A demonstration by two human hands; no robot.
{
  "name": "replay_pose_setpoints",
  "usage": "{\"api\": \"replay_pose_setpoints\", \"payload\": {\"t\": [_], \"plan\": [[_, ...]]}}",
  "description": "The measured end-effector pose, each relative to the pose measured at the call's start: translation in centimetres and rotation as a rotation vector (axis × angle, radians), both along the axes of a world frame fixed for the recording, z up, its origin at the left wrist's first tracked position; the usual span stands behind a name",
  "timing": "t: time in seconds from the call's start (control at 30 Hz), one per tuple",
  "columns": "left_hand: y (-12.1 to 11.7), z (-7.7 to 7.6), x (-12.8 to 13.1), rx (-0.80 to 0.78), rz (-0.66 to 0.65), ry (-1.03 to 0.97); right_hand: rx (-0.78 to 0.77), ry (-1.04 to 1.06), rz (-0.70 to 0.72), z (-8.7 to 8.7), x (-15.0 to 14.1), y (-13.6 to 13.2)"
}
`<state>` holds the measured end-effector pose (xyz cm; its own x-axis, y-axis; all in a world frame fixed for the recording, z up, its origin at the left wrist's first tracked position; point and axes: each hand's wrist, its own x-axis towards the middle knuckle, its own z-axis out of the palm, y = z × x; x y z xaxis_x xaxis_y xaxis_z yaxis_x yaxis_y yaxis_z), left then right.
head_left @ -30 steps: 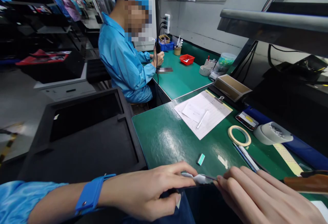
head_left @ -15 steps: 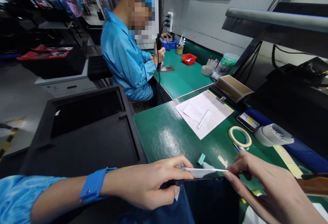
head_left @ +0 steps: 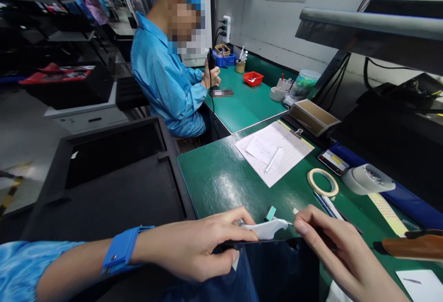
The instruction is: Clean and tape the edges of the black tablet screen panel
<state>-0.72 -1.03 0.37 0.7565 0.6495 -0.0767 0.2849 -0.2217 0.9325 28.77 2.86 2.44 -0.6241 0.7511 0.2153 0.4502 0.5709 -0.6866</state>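
Note:
My left hand (head_left: 207, 242), a blue wrist strap on its wrist, grips the upper edge of a dark glossy panel (head_left: 280, 269) with the thumb against its face. A pale tape tab (head_left: 236, 260) shows by the thumb. Between its index and middle fingers sits a limp white piece (head_left: 268, 229), film or cloth, lying along the panel's top edge. My right hand (head_left: 332, 242) is closed in a pinch just right of the white piece. A thin tip pokes out from its fingers; what they hold is hidden. Behind the white piece lies a small green-and-white block (head_left: 271, 213).
A clipboard with papers (head_left: 273, 154) and a pen lies ahead. To the right are a tape roll (head_left: 323, 182), a white holder (head_left: 368, 179) and an orange-brown handled tool (head_left: 410, 247). A black foam tray (head_left: 114, 191) stands left. A co-worker (head_left: 169, 76) sits beyond.
My right hand has shifted slightly left and apart from the white piece. That piece was stretched straight towards the right fingers and now hangs loose and curled. My left hand keeps its grip.

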Motion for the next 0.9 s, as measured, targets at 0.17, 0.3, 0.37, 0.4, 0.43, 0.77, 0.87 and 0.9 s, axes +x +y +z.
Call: {"api": "replay_pose_setpoints", "payload": {"t": [0.17, 0.3, 0.37, 0.4, 0.43, 0.77, 0.87, 0.9], "plan": [[0.0, 0.0, -0.1, 0.002, 0.000, 0.028, -0.063, -0.011, -0.013, -0.5, -0.4, 0.1], [-0.1, 0.0, -0.3, 0.007, 0.001, 0.037, -0.161, -0.007, -0.044, -0.5, -0.7, -0.2], [-0.1, 0.0, -0.5, 0.009, 0.008, 0.030, -0.169, 0.012, -0.043, -0.3, -1.0, -0.1], [0.0, 0.0, -0.6, 0.012, 0.009, 0.018, -0.165, 0.022, -0.041, -0.2, -1.2, 0.0], [0.0, 0.1, -0.7, 0.019, 0.007, 0.001, -0.158, 0.035, -0.040, -0.2, -1.4, 0.1], [0.6, 0.2, -1.0, 0.064, -0.003, -0.060, -0.292, 0.120, -0.080, -0.8, -1.9, 0.5], [0.6, -0.1, -0.9, 0.084, -0.016, -0.075, -0.381, 0.184, -0.121, -1.2, -2.0, 0.5], [0.6, -0.1, -0.9, 0.093, -0.019, -0.079, -0.386, 0.208, -0.105, -1.4, -2.0, 0.5]]}}
